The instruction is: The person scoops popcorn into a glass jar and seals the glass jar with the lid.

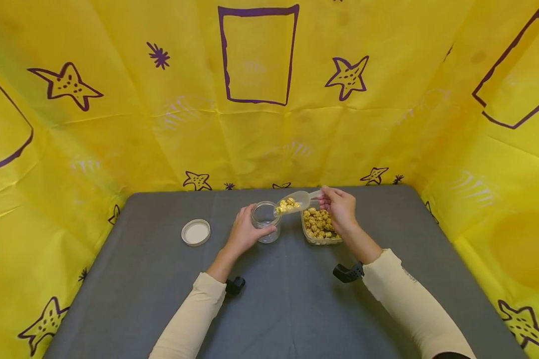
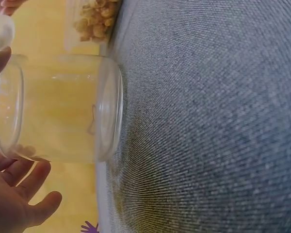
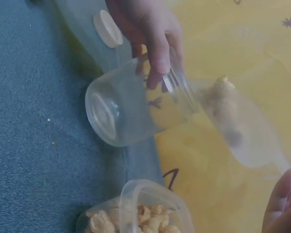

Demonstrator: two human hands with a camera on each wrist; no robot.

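My left hand (image 1: 245, 230) grips a clear jar (image 1: 267, 234) near its rim, thumb on one side and fingers on the other. The jar stands on the table with nothing visible inside it. My right hand (image 1: 340, 205) holds the handle of a translucent scoop (image 1: 303, 198), pinched between thumb and fingers. Several pieces of popcorn (image 1: 287, 204) lie in the scoop, whose tip is at the jar's mouth. A clear plastic tub (image 1: 322, 241) of popcorn stands below my right hand. In the right wrist view the scoop (image 3: 252, 141) tilts toward the jar (image 3: 126, 107).
A round white-rimmed lid (image 1: 195, 233) lies on the grey table (image 1: 269, 309) left of the jar. Yellow cloth (image 1: 260, 144) with purple drawings walls off the back and both sides. Dark wrist-camera mounts (image 1: 348, 272) stick out under both forearms.
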